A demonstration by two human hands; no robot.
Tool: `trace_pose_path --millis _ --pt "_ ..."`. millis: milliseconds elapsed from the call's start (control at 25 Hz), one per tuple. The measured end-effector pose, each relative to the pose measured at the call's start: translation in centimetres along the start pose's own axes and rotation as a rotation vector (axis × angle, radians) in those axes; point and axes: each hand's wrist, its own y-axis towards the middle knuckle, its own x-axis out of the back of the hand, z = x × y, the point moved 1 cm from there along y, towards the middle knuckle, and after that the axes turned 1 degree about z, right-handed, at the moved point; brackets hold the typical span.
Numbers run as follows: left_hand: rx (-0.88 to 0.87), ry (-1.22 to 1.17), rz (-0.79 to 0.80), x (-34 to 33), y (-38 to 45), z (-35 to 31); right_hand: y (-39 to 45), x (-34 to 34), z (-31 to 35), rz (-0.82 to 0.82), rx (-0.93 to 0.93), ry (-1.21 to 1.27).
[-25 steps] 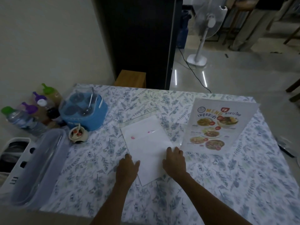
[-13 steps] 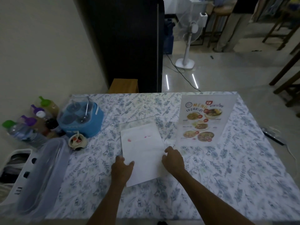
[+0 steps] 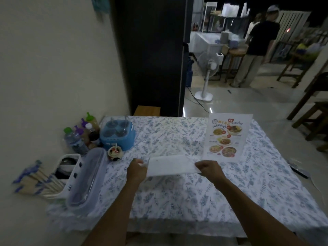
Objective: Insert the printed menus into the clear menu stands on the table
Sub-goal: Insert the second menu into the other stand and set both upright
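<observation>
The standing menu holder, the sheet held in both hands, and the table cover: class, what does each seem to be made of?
Menu holder: probably clear glossy acrylic; its edges look see-through around the print.
Sheet: likely matte white paper, possibly in a clear sleeve; left hand and right hand pinch its ends.
Table cover: floral print, cloth or vinyl; unclear.

Both forearms are cut off by the bottom edge. The white sheet (image 3: 170, 166) shows only a blank side, its printed face turned away, and whether a clear stand surrounds it cannot be told. The small print on the standing menu (image 3: 227, 137) is unreadable, and the chopstick packets (image 3: 33, 180) at left are blurred.
</observation>
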Motion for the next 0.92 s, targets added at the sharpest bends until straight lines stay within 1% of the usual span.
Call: trace_pose_path --millis 120,240,360,480,520,680,800,920 --pt "0.002 -0.13 0.044 1.1 1.2 -0.7 0.1 0.6 1.6 -0.032 -0.014 0.086" --pt "-0.051 -0.145 0.053 1.6 3.1 -2.0 1.9 1.0 3.1 -0.03 0.048 0.064" --pt "-0.139 -0.102 0.04 1.7 4.5 -4.4 4.7 1.4 4.8 -0.056 0.1 0.029" --pt "-0.302 0.052 0.02 0.9 6.7 -6.8 8.4 1.8 6.6 -0.067 0.169 -0.07" --pt "-0.329 0.081 0.006 0.6 7.7 -7.5 9.7 1.9 7.3 -0.062 0.196 -0.111" --pt "-0.374 0.116 -0.06 -0.6 10.9 -10.1 14.4 1.6 9.2 -0.05 0.294 -0.253" --pt "-0.347 0.195 -0.121 -1.5 12.9 -11.3 17.9 1.2 10.0 -0.069 0.316 -0.361" --pt "-0.309 0.247 -0.126 -2.2 14.8 -11.5 20.0 0.5 10.2 -0.089 0.317 -0.398"
